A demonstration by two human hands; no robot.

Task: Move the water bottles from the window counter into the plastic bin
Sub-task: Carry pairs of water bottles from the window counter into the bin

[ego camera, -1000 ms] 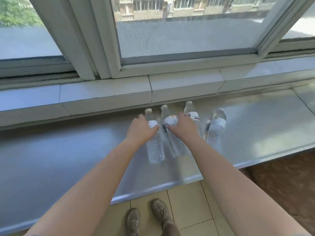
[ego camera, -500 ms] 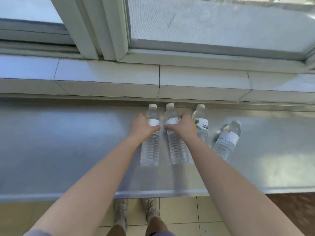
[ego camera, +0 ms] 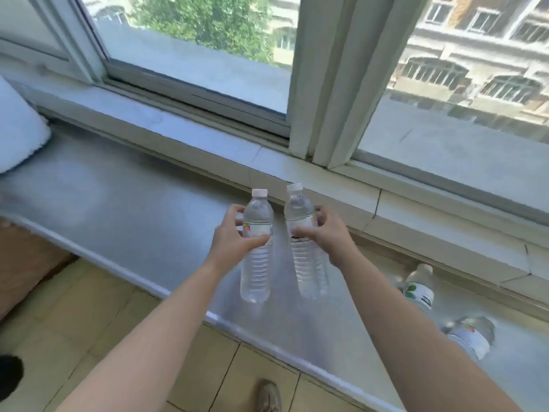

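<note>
Sunny window counter [ego camera: 124,197] runs across in front of me, white cushion [ego camera: 17,135] at its far left. My left hand [ego camera: 234,236] is wrapped shut around one bottle [ego camera: 257,254] at the label, lifted clear of the counter. My right hand [ego camera: 326,233] is closed the same way on a second bottle [ego camera: 306,251], tilted a bit. Two more bottles [ego camera: 419,289] sit on the counter off to the right. Can't see the bin anywhere, so I'd say keep both upright, grip firm, and turn slowly to find it.
</note>
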